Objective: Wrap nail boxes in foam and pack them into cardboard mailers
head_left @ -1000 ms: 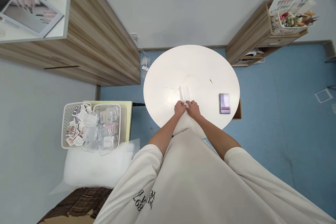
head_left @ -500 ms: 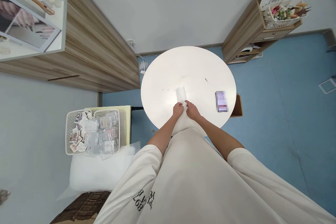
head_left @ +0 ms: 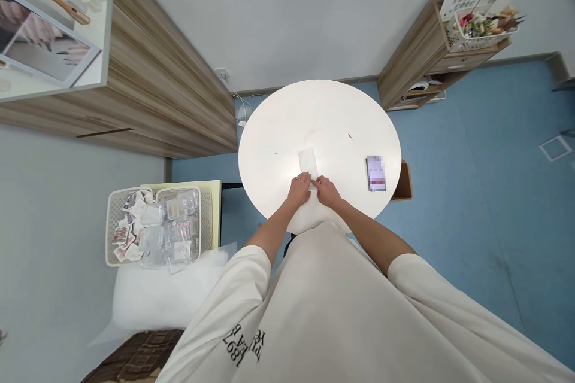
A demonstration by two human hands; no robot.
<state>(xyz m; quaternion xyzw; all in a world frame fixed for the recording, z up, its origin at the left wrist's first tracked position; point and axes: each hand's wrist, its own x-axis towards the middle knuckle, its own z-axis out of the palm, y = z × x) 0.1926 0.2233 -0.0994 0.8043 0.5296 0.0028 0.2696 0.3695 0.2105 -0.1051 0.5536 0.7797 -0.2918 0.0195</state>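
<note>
Head view shows us bent over a white table (head_left: 359, 111), where a white sheet (head_left: 308, 160) lies flat near the middle. Our left hand (head_left: 299, 188) rests on its near end, fingers together; our right hand (head_left: 327, 191) has its fingertips at the near right edge. Whether either pinches the sheet, we cannot tell. Well to the right lies a blurred purple item (head_left: 376, 172).

White sheet (head_left: 307, 160), white table (head_left: 332, 108), blue floor (head_left: 453, 155).
We see our off-white shirt (head_left: 332, 311) with black lettering (head_left: 232, 348), streaked brown wood grain on the cabinet (head_left: 157, 66), grey wall (head_left: 291, 18), and pale yellow on the stand (head_left: 215, 200).
</note>
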